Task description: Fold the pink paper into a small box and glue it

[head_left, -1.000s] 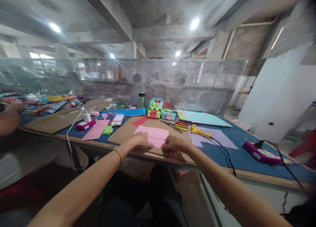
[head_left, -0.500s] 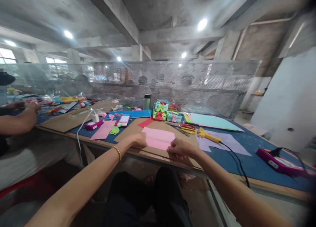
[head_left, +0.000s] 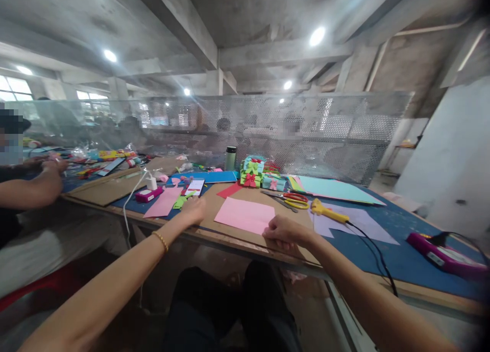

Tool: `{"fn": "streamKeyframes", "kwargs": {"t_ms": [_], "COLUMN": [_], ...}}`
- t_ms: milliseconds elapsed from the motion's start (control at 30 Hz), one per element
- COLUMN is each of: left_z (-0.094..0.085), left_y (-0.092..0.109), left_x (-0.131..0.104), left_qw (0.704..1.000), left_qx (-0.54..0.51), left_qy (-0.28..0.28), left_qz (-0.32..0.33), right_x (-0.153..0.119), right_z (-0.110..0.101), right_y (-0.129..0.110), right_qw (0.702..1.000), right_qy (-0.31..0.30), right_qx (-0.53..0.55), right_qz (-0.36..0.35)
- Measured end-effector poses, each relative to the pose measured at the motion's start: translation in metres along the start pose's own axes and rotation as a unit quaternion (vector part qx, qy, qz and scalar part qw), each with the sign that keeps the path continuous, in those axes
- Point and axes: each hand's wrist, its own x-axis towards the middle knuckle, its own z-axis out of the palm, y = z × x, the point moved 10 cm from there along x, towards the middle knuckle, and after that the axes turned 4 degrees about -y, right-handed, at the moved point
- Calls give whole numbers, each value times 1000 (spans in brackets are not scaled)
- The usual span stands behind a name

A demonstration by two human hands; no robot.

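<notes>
Pink sheet [head_left: 245, 215] flat on the brown board [head_left: 210, 194], which lies on the blue tabletop [head_left: 360, 255]. Right hand [head_left: 283, 231]: fingers drawn in narrow, holding the sheet's near right corner. Left hand [head_left: 196, 209]: apart from the sheet, over the board's left part, near the phone [head_left: 195, 187] and green scraps [head_left: 179, 203]; finger spread cannot be told.

Containers, behind the sheet: green box [head_left: 244, 177] with red bow; light blue box [head_left: 276, 179] with pink bow, just to its right; contents of both hidden. Flask [head_left: 230, 160]: upright, dark cap on, left of the boxes; contents not visible.
</notes>
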Motion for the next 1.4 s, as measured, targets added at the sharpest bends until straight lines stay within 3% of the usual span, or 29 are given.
{"fn": "streamKeyframes", "kwargs": {"t_ms": [67, 133, 200, 267, 400, 533, 600, 867, 1033, 1200, 1400], "left_z": [0, 11, 30, 49, 70, 74, 75, 79, 76, 74, 75], "left_y": [15, 41, 70, 83, 78, 82, 88, 96, 95, 95, 95], "left_x": [-8, -17, -30, -39, -41, -42, -43, -46, -47, -47, -46], "left_qw": [999, 993, 974, 958, 962, 976, 982, 986, 985, 986, 985], "left_qx": [12, 16, 22, 25, 27, 35, 33, 14, 9, -1, -6], "left_qy": [43, 52, 31, 0, -1, 43, 62, 88, 87, 80, 88], "left_qz": [25, 104, 222, 287, 273, 210, 173, 141, 146, 143, 146], "right_x": [0, 0, -1, -3, -12, -30, -34, -5, 5, 7, -5], "right_z": [1, 1, 2, 1, -16, -46, -52, -22, -20, -26, -40], "right_y": [1, 1, 0, -1, 2, 1, -3, -23, -24, -10, 24], "right_qw": [1000, 1000, 1000, 1000, 998, 983, 977, 976, 982, 987, 983], "right_qy": [-5, -5, -3, 1, 60, 170, 197, 175, 130, 94, 109], "right_qx": [0, 1, 2, 1, -18, -60, -82, -131, -138, -120, -110], "right_qz": [6, 12, 15, 17, 26, 31, 26, 11, 22, 50, 101]}}
